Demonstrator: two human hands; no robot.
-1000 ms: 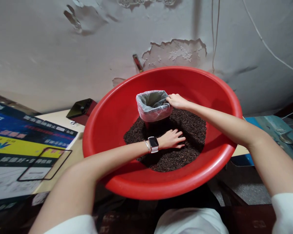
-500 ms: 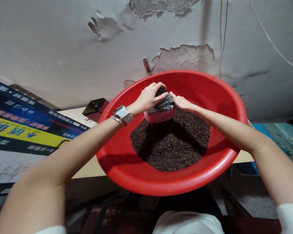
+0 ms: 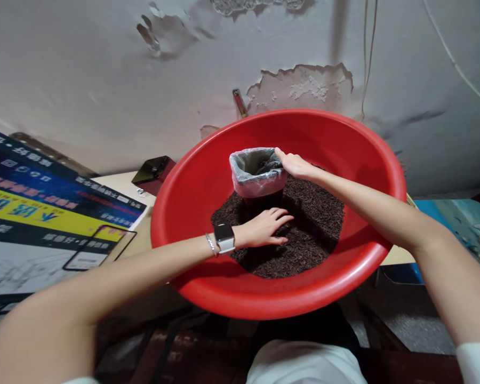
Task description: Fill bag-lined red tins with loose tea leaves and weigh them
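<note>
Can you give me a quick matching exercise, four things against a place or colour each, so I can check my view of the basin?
Things
1. Left hand
2. Watch
3. Basin
4. Right hand

Places and colours
A. Dark-faced and pale-strapped
B. At the rim of the lined container
C. Over the dark heap, in front of the lined container
D. Red all round

Pairs: 1-C, 2-A, 3-D, 4-B
</note>
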